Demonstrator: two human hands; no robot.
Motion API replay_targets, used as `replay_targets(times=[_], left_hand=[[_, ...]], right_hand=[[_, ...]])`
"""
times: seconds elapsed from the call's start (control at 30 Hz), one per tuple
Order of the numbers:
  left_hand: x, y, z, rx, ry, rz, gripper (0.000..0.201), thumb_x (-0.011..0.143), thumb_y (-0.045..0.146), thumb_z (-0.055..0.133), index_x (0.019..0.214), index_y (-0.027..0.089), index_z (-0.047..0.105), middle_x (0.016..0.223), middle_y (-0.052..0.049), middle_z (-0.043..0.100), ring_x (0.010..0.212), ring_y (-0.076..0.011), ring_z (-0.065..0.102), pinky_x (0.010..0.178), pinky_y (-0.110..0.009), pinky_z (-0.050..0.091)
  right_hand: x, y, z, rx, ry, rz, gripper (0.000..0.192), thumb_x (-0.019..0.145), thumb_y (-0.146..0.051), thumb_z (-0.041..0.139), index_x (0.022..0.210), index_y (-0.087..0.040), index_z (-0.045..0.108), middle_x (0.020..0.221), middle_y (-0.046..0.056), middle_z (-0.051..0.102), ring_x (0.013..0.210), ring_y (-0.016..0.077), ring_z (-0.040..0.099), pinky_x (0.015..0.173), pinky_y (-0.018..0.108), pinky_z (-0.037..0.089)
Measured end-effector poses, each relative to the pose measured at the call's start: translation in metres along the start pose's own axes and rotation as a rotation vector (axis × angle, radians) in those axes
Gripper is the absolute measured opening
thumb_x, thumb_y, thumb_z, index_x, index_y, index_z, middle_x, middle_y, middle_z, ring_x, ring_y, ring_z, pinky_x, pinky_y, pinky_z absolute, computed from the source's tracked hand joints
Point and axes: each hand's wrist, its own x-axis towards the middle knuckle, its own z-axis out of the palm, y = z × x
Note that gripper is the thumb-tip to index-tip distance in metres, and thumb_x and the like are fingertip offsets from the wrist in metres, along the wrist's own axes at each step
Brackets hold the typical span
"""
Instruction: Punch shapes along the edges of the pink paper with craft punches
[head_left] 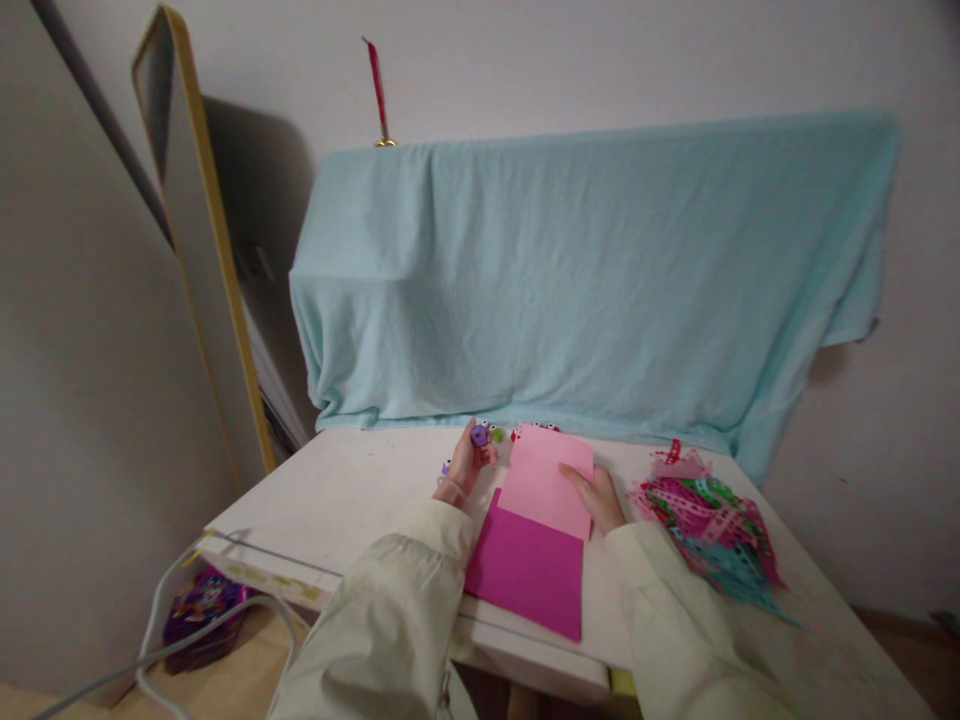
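Gripping a small round purple craft punch (479, 435), the left hand (466, 468) sits near the far edge of the white table (352, 495), its fingers curled shut around the tool. Just beside the punch lies a small green piece (496, 435), and further small red and white bits (536, 427) peek out along the far edge of the paper. The right hand (598, 497) lies flat and open, fingers resting on the right edge of a light pink paper sheet (546, 478). That sheet overlaps the upper part of a darker magenta paper sheet (527, 570), whose lower edge lies close to the table's near edge. Both sheets lie between the two cream sleeves.

To the right, well apart from the sheets, a heap of punched paper strips in pink, green, red and teal (709, 530) spreads toward the table's right edge. The left half of the table is bare white surface, with open room up to its left corner. Behind the table a pale blue cloth (585, 280) drapes over something bulky, its hem meeting the table's far edge. A gold-framed mirror (202, 230) leans against the wall at left, and a grey cable (161, 610) hangs off the near left corner.
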Motion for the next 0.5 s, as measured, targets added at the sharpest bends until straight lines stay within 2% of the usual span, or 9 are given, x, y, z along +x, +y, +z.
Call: replay_targets(times=[0.17, 0.33, 0.5], left_hand=[[-0.003, 0.003, 0.004, -0.045, -0.113, -0.001, 0.054, 0.087, 0.063, 0.037, 0.056, 0.019, 0.045, 0.037, 0.003, 0.039, 0.033, -0.01, 0.039, 0.045, -0.024, 0.038], [-0.004, 0.005, 0.006, -0.068, -0.105, -0.001, 0.054, 0.086, 0.063, 0.038, 0.054, 0.02, 0.041, 0.038, 0.005, 0.032, 0.033, -0.008, 0.03, 0.045, -0.024, 0.036], [-0.004, 0.005, 0.004, -0.077, -0.126, -0.009, 0.054, 0.086, 0.063, 0.037, 0.053, 0.02, 0.04, 0.035, 0.006, 0.026, 0.032, -0.0077, 0.026, 0.042, -0.023, 0.03]], right_hand=[[-0.007, -0.014, 0.002, 0.107, 0.02, 0.034, 0.038, 0.061, -0.045, 0.075, 0.082, -0.013, 0.071, 0.08, 0.009, 0.072, 0.073, 0.0252, 0.065, 0.06, 0.03, 0.048], [-0.015, -0.032, 0.005, 0.294, 0.116, 0.149, 0.038, 0.055, -0.039, 0.076, 0.084, -0.016, 0.067, 0.067, 0.005, 0.069, 0.067, 0.0242, 0.065, 0.056, 0.03, 0.047], [-0.01, -0.027, 0.003, 0.371, 0.196, 0.23, 0.037, 0.054, -0.037, 0.073, 0.085, -0.017, 0.064, 0.062, 0.001, 0.066, 0.06, 0.0222, 0.063, 0.054, 0.03, 0.046]])
